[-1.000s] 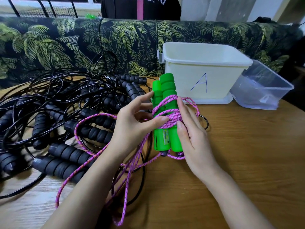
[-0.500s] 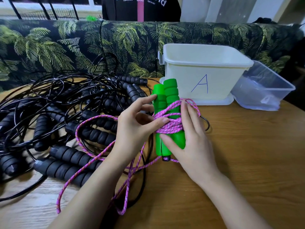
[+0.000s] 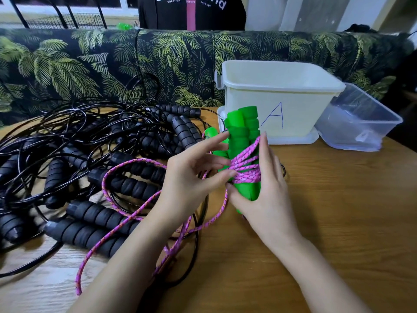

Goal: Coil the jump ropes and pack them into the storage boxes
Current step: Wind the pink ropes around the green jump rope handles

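Two bright green foam handles (image 3: pixel 242 141) stand upright side by side, with pink braided rope (image 3: pixel 244 170) wound around their middle. My right hand (image 3: pixel 261 188) grips the handles from the right, thumb under the wraps. My left hand (image 3: pixel 194 175) pinches the pink rope against the handles with thumb and forefinger. The rope's loose part (image 3: pixel 135 213) loops over the table to the left. The white box marked "A" (image 3: pixel 279 105) stands just behind the handles, open.
A tangled pile of black jump ropes (image 3: pixel 90 159) with black foam handles covers the left of the wooden table (image 3: pixel 338 211). A clear plastic box (image 3: pixel 358 120) lies tilted right of the white box. A leaf-patterned sofa (image 3: pixel 112 64) runs behind, a person standing beyond it.
The handle bundle has risen and tilted slightly. My right hand slid lower on the handles, and more pink rope wraps lie around them. The loose loop on the left has shifted.
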